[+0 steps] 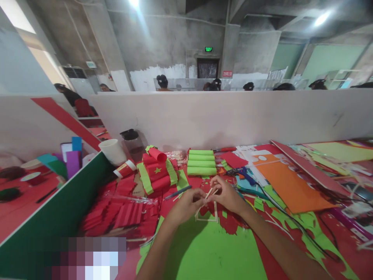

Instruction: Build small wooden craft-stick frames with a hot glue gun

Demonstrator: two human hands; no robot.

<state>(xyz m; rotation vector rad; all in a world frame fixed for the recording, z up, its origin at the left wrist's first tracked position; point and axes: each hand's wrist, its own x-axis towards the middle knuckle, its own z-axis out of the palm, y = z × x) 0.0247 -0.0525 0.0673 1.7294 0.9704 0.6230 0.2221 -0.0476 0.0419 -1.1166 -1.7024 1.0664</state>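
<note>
My left hand (190, 203) and my right hand (225, 196) meet over the near middle of the table, fingers pinched. Between them is a small frame of thin pale wooden sticks (207, 220), with a square-cornered lower part resting at the edge of a green sheet (215, 249). Both hands grip sticks at its top, though the fingers partly hide the joint. Just beyond lie a row of green paper rolls (201, 162) and a red and green paper model with a yellow star (157, 171). A grey pen (177, 192) lies left of the frame.
Folded red paper pieces (128, 216) lie at left beside a green divider (87, 194). A white cup (113, 151) and a dark-lidded jar (130, 142) stand behind. Blue-handled pliers (247, 175), cables and orange card (291, 186) lie right. A white partition (233, 116) closes the back; people sit beyond.
</note>
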